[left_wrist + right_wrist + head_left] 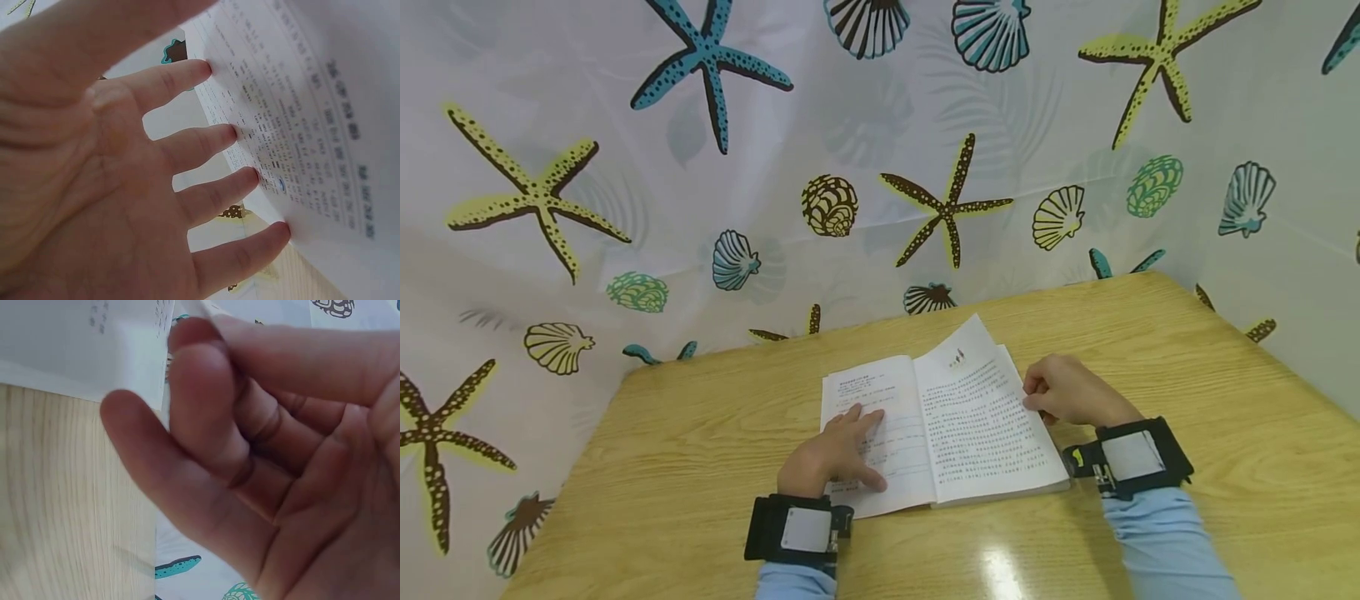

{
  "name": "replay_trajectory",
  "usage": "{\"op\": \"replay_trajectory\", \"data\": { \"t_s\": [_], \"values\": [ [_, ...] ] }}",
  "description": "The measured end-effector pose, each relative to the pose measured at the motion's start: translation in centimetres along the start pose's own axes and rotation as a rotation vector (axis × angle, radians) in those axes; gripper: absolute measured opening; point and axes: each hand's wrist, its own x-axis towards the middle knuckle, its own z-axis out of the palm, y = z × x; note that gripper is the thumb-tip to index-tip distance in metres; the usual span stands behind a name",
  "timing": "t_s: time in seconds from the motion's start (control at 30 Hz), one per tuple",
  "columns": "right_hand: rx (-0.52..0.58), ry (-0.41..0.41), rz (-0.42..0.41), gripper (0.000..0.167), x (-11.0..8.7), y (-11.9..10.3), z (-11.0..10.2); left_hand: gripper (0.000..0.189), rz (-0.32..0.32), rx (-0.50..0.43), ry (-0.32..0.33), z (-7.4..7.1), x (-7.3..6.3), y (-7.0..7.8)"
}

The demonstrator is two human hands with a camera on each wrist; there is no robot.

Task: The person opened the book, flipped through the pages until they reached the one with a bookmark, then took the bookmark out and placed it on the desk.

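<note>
An open book (880, 450) with printed pages lies on the wooden table. My left hand (835, 450) rests on its left page, fingers spread. In the left wrist view the fingertips (234, 134) press on the printed paper. At the book's right edge, my right hand (1071, 392) pinches the edge of a right-hand page (981, 408) between thumb and curled fingers. That page's top corner rises above the sheets beneath. In the right wrist view, the page edge runs to the thumb and fingertip (200, 375), while another finger stretches out below them.
The wooden table (700, 442) extends on both sides of the book. A white cloth (775, 183) with starfish and shell prints hangs along its back edge and continues on the right side. Each wrist wears a black strap (1142, 458) with a small device.
</note>
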Motion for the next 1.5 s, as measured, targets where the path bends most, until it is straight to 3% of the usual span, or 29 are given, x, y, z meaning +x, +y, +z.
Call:
{"op": "replay_trajectory", "data": {
  "t_s": [0.43,0.73,0.9,1.13,1.27,1.37,1.5],
  "values": [
    [-0.098,0.093,-0.031,0.025,0.0,0.2,0.0,0.095,0.005,-0.017,-0.004,0.0,0.0,-0.1],
    [-0.094,-0.021,-0.039,0.023,-0.3,0.1,0.2,0.094,0.0,-0.011,-0.001,0.0,-0.1,0.0],
    [-0.163,-0.011,-0.052,0.022,-0.3,0.1,0.0,0.095,0.004,-0.017,0.0,0.0,-0.1,-0.1],
    [-0.152,0.024,-0.027,0.022,-0.3,-0.3,0.0,0.095,0.014,-0.021,0.002,-0.1,-0.1,-0.1],
    [-0.071,0.015,-0.039,0.025,-0.3,-0.4,-0.2,0.095,0.015,-0.02,0.002,-0.1,-0.1,-0.1],
    [0.122,-0.083,-0.067,0.025,-0.1,-0.7,-0.4,0.094,0.013,-0.018,0.0,-0.1,-0.1,-0.2],
    [0.382,-0.251,-0.073,0.058,0.2,-1.6,-0.5,0.095,0.006,-0.02,0.0,-0.1,-0.1,-0.3]
  ]
}}
